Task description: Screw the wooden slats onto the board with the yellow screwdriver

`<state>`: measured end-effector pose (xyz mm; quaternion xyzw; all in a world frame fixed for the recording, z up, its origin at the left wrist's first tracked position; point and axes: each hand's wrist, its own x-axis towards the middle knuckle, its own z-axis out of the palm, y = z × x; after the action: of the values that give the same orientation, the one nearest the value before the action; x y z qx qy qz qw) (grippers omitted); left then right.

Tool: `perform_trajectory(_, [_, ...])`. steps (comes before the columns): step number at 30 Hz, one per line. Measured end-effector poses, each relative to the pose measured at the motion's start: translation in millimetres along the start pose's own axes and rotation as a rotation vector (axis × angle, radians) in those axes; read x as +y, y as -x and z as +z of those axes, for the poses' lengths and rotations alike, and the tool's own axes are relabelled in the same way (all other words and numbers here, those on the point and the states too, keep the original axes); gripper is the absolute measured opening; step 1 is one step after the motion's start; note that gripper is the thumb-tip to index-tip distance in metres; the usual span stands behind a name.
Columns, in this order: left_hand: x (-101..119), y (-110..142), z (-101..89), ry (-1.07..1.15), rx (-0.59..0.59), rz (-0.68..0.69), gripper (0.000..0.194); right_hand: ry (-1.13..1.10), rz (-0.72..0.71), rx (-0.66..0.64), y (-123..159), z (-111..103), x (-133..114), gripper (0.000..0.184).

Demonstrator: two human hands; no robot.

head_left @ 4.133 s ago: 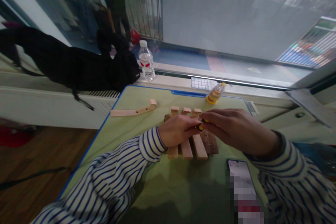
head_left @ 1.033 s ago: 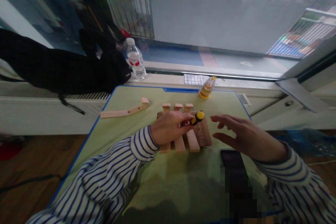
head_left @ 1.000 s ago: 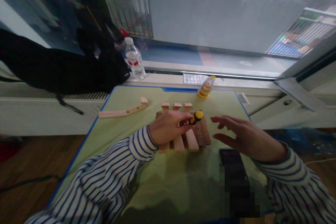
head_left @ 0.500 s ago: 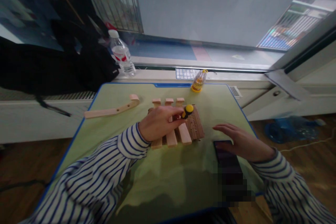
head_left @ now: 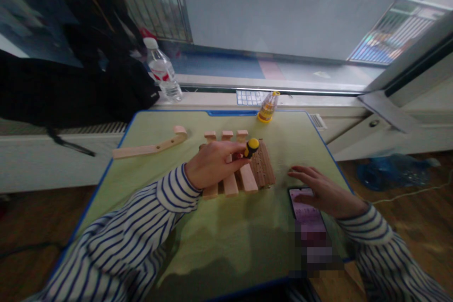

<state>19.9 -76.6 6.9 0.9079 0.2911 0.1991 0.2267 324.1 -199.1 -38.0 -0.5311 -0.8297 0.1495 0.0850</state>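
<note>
My left hand (head_left: 215, 163) is closed on a screwdriver (head_left: 251, 147) with a yellow and black handle; its shaft and tip are hidden. Beneath that hand lie pale wooden pieces (head_left: 248, 178) side by side, with a brown ridged wooden slab (head_left: 262, 163) partly under them. To the right, my right hand (head_left: 325, 193) hovers over the top of a phone (head_left: 307, 217), its fingers stretched and apart. The phone's screen is lit and shows a timer. I cannot tell whether the fingertips touch the glass.
A curved wooden piece (head_left: 152, 147) with holes lies on the left of the green table (head_left: 219, 240). A yellow-capped bottle (head_left: 269, 107) stands at the back edge. On the sill are a water bottle (head_left: 163, 71) and a black bag (head_left: 81, 89). A large blue bottle (head_left: 396, 170) lies on the floor.
The phone's screen has gone from dark to lit. My right hand has shifted slightly, and my left hand stays on the screwdriver in nearly the same place.
</note>
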Motion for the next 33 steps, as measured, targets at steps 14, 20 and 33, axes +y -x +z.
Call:
perform_trajectory(14, [1.2,0.7,-2.3,0.005,-0.002,-0.006,0.018,0.067,-0.047,0.187,-41.5,-49.9,-40.0,0.038])
perform_trajectory(20, [2.3,2.2,-5.3,0.035,-0.018,-0.022,0.018,0.074,-0.204,0.35,-81.3,-77.8,-86.6,0.042])
perform_trajectory(33, [-5.4,7.7,-8.4,0.114,-0.001,-0.019,0.02,0.127,-0.408,0.173,-124.2,-89.5,-120.2,0.026])
